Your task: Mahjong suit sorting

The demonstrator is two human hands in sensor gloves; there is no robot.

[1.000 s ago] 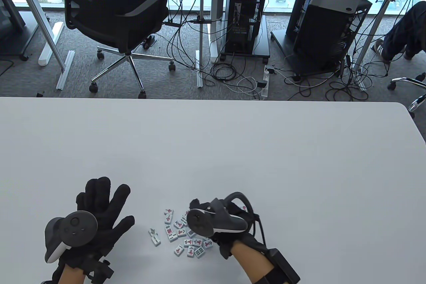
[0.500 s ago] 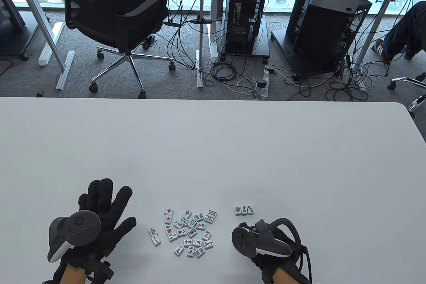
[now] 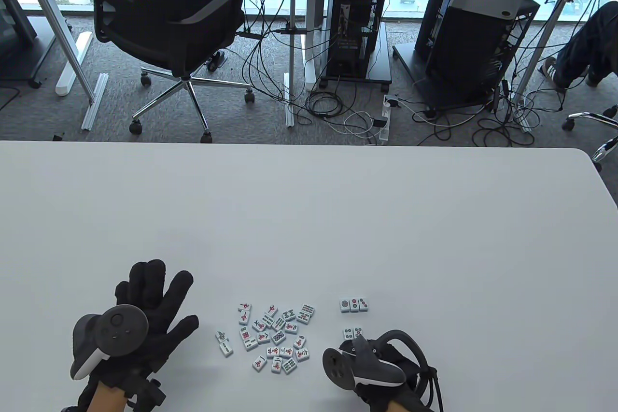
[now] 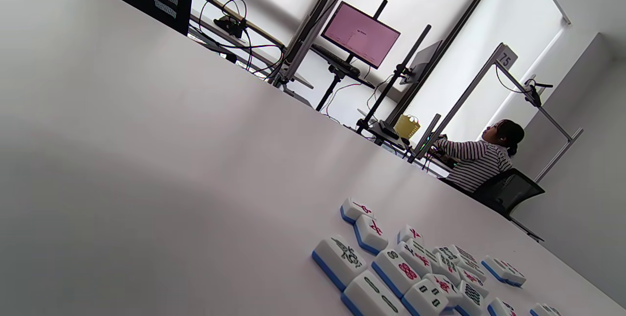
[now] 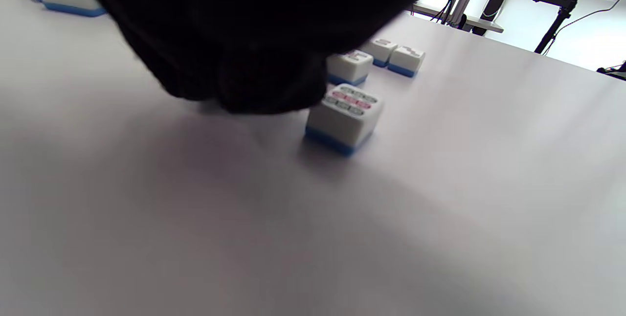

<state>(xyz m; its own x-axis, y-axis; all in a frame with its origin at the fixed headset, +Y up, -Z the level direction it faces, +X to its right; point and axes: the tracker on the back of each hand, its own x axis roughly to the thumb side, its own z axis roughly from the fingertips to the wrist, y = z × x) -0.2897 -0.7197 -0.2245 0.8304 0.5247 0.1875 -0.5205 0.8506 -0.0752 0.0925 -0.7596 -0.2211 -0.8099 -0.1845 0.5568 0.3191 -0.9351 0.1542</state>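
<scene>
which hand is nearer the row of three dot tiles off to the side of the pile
Right. The right hand sits just below the row of three dot tiles; the left hand lies flat beyond the mixed pile.

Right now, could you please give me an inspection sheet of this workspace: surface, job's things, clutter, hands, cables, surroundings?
Surface: white table, bare beyond the tiles.
Job's things: loose pile of mahjong tiles, face up, unsorted; row of three dot tiles set apart at the right; two more dot tiles nearer, beside the right hand.
Clutter: nothing seen on the table.
Hands: left hand flat on the table, fingers spread, holding nothing; right hand next to the near tiles, its grip hidden by the tracker.
Cables: tangled on the floor behind the table; none on the surface.
Surroundings: office chair, computer towers, seated person.
</scene>
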